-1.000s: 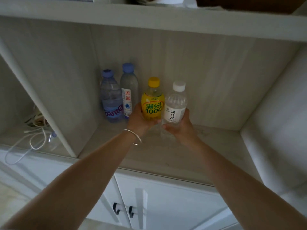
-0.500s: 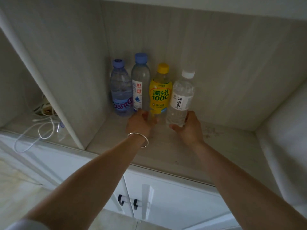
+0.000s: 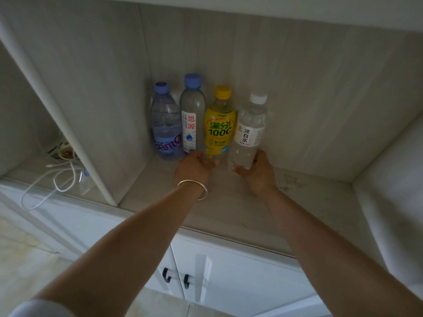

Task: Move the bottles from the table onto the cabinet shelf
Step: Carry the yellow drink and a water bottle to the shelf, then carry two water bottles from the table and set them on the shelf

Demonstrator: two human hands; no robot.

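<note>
Several bottles stand in a row at the back left of the cabinet shelf point(image 3: 229, 202). A ribbed blue-capped bottle point(image 3: 165, 124) is at the left, and a tall blue-capped bottle with a white label point(image 3: 191, 115) is beside it. My left hand point(image 3: 194, 168), with a silver bangle on the wrist, grips the base of the yellow-capped yellow bottle point(image 3: 220, 126). My right hand point(image 3: 256, 172) holds the bottom of the clear white-capped bottle point(image 3: 250, 129), which leans slightly to the right. The bases of both held bottles are hidden by my fingers.
A slanted divider panel point(image 3: 68, 124) walls the shelf on the left; beyond it lie white cables and a power strip point(image 3: 59, 165). White cabinet doors with black handles point(image 3: 176, 277) are below. The shelf extends to the right of the bottles up to a white side wall point(image 3: 393, 179).
Both hands have pushed the yellow and the clear bottle deeper into the shelf, next to the two blue-capped bottles. The camera has tilted down and closer.
</note>
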